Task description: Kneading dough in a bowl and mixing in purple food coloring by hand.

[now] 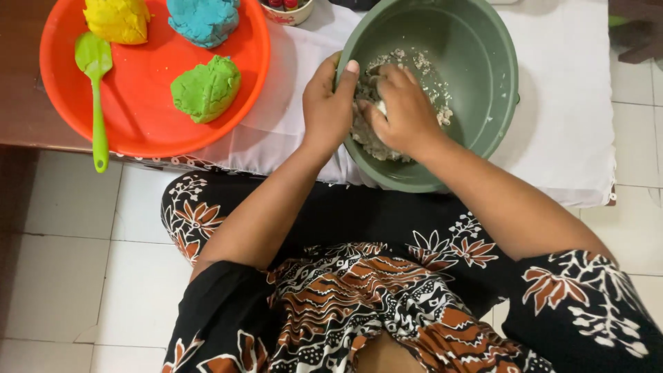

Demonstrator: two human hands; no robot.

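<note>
A green bowl (483, 62) is tilted toward me on a low white-covered table, with crumbly pale dough (431, 86) inside. My left hand (328, 103) grips the bowl's near-left rim, thumb over the edge. My right hand (404, 110) is inside the bowl, fingers closed around a clump of the dough. To the left sits an orange plate (145, 110) carrying a yellow dough lump (117, 19), a blue dough lump (204, 21) and a green dough lump (206, 88).
A light green spatula (97, 90) lies on the plate's left side, its handle past the rim. A small cup (286, 10) stands at the top edge. White cloth (566, 103) covers the table; a tiled floor (62, 262) lies around my patterned lap.
</note>
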